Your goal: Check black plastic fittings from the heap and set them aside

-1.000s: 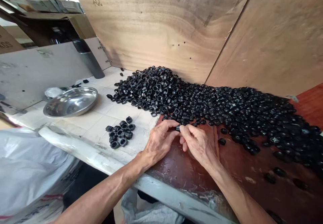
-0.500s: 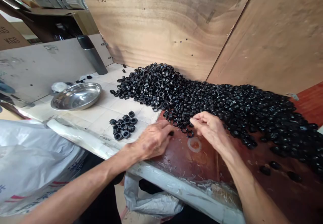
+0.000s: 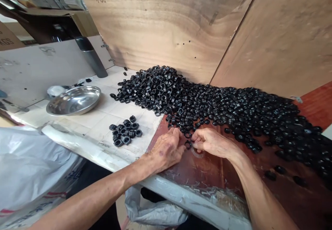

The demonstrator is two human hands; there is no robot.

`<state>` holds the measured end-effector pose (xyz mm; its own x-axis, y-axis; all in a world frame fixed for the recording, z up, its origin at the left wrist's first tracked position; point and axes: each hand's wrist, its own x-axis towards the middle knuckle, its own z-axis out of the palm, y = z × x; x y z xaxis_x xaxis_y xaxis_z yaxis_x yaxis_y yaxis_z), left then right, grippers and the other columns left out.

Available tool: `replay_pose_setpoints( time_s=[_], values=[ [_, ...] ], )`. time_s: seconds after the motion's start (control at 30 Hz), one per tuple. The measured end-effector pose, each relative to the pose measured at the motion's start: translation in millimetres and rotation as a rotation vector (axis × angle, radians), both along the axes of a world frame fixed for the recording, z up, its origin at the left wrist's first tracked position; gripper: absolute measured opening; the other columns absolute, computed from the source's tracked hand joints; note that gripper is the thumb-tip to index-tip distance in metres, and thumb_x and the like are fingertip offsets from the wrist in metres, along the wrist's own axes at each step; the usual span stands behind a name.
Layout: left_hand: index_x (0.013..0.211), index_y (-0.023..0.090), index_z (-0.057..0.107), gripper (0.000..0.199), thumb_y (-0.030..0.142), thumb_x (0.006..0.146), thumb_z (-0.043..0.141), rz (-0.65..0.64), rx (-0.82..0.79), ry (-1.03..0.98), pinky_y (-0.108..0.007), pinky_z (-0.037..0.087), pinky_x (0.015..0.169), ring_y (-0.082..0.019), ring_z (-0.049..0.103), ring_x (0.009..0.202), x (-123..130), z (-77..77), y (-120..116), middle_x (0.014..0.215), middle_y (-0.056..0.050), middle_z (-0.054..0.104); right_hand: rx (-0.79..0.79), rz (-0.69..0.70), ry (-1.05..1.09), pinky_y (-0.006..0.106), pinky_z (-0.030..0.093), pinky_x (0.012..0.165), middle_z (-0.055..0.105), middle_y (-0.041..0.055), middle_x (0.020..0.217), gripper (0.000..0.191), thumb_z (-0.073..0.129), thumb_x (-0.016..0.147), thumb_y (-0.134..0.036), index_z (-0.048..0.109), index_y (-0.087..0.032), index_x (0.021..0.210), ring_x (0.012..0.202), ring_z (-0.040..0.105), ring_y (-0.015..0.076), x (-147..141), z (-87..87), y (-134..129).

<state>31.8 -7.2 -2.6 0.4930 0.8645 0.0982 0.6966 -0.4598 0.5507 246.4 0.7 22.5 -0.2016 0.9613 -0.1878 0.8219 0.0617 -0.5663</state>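
Observation:
My left hand (image 3: 167,151) rests low over the red-brown board, its fingers curled together; what they hold, if anything, is hidden. Just right of it, my right hand (image 3: 211,143) has thumb and fingers pinched, the tips beside a black ring (image 3: 188,144) lying on the board. A large heap of black rings (image 3: 158,88) rises behind both hands and runs into a long spread of small black parts (image 3: 254,109) on the right. A small group of black pieces (image 3: 126,132) lies to the left on the pale surface.
A steel bowl (image 3: 74,100) and a dark flask (image 3: 92,57) stand at the left. Plywood (image 3: 166,26) walls the back. Plastic wrap covers the front edge (image 3: 186,195). A white sack (image 3: 31,174) fills the lower left.
My right hand has come down from the heap's edge toward the front of the board. My left hand has shifted slightly right, so the two hands are closer together. The view has moved slightly.

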Motion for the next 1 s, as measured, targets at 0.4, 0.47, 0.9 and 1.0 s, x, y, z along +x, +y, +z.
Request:
replay_pose_setpoints(
  time_s=[0.4, 0.47, 0.9, 1.0],
  values=[
    [0.104, 0.020, 0.057, 0.017, 0.019, 0.088, 0.058, 0.003, 0.159, -0.055, -0.036, 0.056, 0.078, -0.024, 0.068, 0.090, 7.5, -23.4, -5.2, 0.105, -0.008, 0.066, 0.337, -0.052, -0.048, 0.032, 0.040, 0.071, 0.062, 0.0061, 0.085, 0.009, 0.061, 0.085, -0.017, 0.058, -0.020, 0.078, 0.079, 0.058, 0.0212, -11.8, -19.4, 7.6],
    [0.103, 0.020, 0.058, 0.018, 0.016, 0.086, 0.057, -0.013, 0.201, -0.109, -0.037, 0.056, 0.079, -0.025, 0.069, 0.090, 7.3, -25.0, -4.8, 0.100, -0.008, 0.068, 0.322, -0.027, -0.033, 0.031, 0.039, 0.068, 0.063, 0.0044, 0.079, 0.008, 0.061, 0.083, -0.013, 0.060, -0.020, 0.078, 0.074, 0.059, 0.0204, -10.3, -18.9, 6.1],
    [0.110, 0.020, 0.056, 0.030, 0.015, 0.081, 0.063, 0.133, 0.026, -0.510, -0.030, 0.056, 0.069, -0.016, 0.068, 0.073, 5.6, -8.8, 2.7, 0.090, -0.002, 0.071, 0.058, -0.202, 0.563, 0.029, 0.052, 0.069, 0.073, 0.0021, 0.078, 0.025, 0.067, 0.087, -0.041, 0.070, -0.019, 0.099, 0.074, 0.069, 0.0197, -28.8, 5.9, -1.3],
    [0.108, 0.019, 0.056, 0.028, 0.018, 0.081, 0.065, 0.183, 0.019, -0.549, -0.032, 0.059, 0.073, -0.019, 0.071, 0.081, 5.1, -2.6, 2.7, 0.094, -0.005, 0.071, 0.136, -0.175, 0.522, 0.026, 0.048, 0.065, 0.070, -0.0001, 0.078, 0.020, 0.071, 0.085, -0.040, 0.070, -0.020, 0.091, 0.071, 0.063, 0.0166, -32.1, 4.9, -3.5]
  ],
)
